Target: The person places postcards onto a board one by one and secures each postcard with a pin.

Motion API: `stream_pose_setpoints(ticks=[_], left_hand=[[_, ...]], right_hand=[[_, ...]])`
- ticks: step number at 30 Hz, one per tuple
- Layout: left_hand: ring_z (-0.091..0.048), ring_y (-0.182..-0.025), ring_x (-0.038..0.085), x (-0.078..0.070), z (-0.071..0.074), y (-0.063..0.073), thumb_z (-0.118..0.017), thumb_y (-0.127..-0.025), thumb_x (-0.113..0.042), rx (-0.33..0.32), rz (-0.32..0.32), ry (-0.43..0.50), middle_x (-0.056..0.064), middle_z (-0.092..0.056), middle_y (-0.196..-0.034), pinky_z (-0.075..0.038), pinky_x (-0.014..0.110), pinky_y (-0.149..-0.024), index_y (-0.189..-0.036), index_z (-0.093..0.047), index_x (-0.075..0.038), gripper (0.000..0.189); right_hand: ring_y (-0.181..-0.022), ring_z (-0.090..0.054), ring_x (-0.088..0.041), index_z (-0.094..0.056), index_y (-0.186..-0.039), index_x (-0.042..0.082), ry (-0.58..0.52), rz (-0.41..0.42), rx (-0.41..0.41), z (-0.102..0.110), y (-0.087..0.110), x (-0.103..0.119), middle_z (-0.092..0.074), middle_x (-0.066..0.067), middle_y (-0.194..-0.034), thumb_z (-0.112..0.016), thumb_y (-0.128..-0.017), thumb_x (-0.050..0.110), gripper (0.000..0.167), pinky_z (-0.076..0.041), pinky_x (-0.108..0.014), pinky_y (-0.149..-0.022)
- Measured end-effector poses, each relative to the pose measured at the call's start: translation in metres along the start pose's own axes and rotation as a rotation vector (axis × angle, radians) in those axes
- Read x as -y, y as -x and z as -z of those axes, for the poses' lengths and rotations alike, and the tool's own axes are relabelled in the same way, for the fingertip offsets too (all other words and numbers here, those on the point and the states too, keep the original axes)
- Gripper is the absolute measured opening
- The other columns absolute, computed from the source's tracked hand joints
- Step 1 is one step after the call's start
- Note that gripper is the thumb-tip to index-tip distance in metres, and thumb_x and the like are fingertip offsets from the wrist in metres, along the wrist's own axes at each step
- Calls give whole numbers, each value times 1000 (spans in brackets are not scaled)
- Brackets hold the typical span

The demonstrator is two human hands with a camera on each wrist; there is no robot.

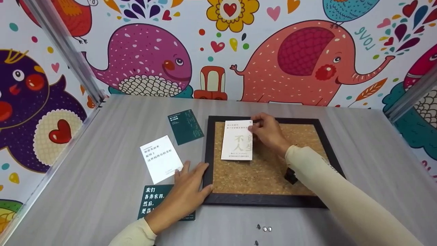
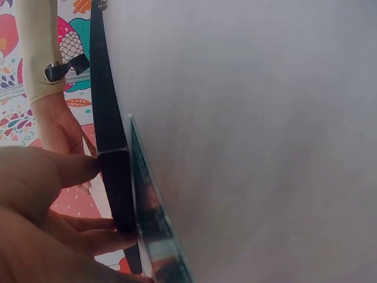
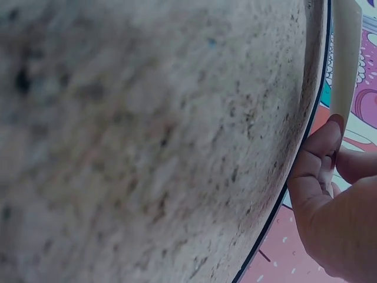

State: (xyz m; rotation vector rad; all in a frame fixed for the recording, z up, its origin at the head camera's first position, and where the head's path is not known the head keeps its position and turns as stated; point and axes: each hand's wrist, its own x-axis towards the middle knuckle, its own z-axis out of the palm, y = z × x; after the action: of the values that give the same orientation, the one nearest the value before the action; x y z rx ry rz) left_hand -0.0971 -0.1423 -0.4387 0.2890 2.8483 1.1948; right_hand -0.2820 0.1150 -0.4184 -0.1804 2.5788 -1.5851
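A cork board (image 1: 245,179) in a black frame (image 1: 259,200) lies flat on the table. Over its upper left part, my right hand (image 1: 271,133) pinches a white card (image 1: 234,145) with printed characters by its right edge. The right wrist view shows that card (image 3: 346,71) held upright between thumb and fingers, with the speckled cork surface (image 3: 147,147) close to the camera. My left hand (image 1: 186,193) rests at the frame's lower left side; in the left wrist view its extended fingers (image 2: 76,168) touch the black edge (image 2: 109,88).
Left of the board lie a dark green card (image 1: 186,128), a white card (image 1: 158,155) and another green card (image 1: 153,194) partly under the left forearm. Several small metal pins (image 1: 265,229) lie in front of the board. A wall with cartoon animals (image 1: 146,58) stands behind the table.
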Motion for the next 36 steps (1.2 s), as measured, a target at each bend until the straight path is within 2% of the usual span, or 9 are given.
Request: stream_pose_setpoints(ticks=[10,13,17,22,28,30,35,36], left_hand=[[-21,-159,62,-1,0,0,-80,-101,-13,8,21,-4,31,-54,-160,-4,86,-120,-155,-55,7,63],[-20,-160,61,-1,0,0,-80,-101,-13,12,30,-6,30,-54,-160,-3,86,-120,-155,-55,6,63],[-21,-159,61,0,0,0,-80,-101,-13,4,23,-10,30,-54,-160,-4,86,-120,-155,-55,7,63],[-22,-159,61,0,0,1,-80,-101,-13,1,20,-12,30,-54,-160,-5,86,-121,-155,-55,7,62],[-23,-159,61,0,1,0,-81,-101,-15,-1,18,-24,29,-55,-160,-6,86,-120,-155,-56,6,63],[-24,-158,63,1,0,0,-81,-101,-14,-6,4,-22,30,-56,-159,-6,88,-119,-154,-56,6,63],[-24,-157,64,2,0,0,-81,-101,-15,-11,-13,-14,31,-55,-158,-6,89,-118,-154,-56,7,62],[-23,-158,64,1,0,0,-81,-101,-15,-9,-10,-11,31,-55,-158,-6,88,-118,-154,-56,7,62]], right_hand=[[-84,-64,-21,-62,-137,-6,67,15,9,-13,-5,0,-64,-14,-102,-67,-106,-1,32,-59,-28,-68],[-91,-64,-24,-62,-138,-6,132,33,6,-14,-6,1,-67,-18,-108,-67,-106,0,32,-59,-30,-74],[-104,-66,-27,-64,-138,-6,224,59,6,-16,-7,0,-71,-23,-121,-67,-106,1,33,-60,-38,-88],[-110,-67,-30,-64,-140,-7,303,86,21,-19,-8,0,-72,-24,-128,-67,-107,4,34,-59,-46,-98],[-107,-67,-31,-62,-142,-7,324,106,24,-21,-6,2,-72,-24,-127,-66,-108,5,36,-60,-47,-97],[-101,-66,-27,-64,-140,-6,312,160,17,-21,-17,-16,-73,-21,-121,-67,-108,8,36,-60,-42,-91],[-98,-65,-27,-65,-140,-7,343,177,15,-22,-18,-18,-74,-21,-117,-67,-108,8,35,-57,-41,-87],[-100,-65,-29,-64,-141,-8,357,153,17,-22,-13,-9,-73,-22,-119,-67,-108,6,36,-58,-43,-89]])
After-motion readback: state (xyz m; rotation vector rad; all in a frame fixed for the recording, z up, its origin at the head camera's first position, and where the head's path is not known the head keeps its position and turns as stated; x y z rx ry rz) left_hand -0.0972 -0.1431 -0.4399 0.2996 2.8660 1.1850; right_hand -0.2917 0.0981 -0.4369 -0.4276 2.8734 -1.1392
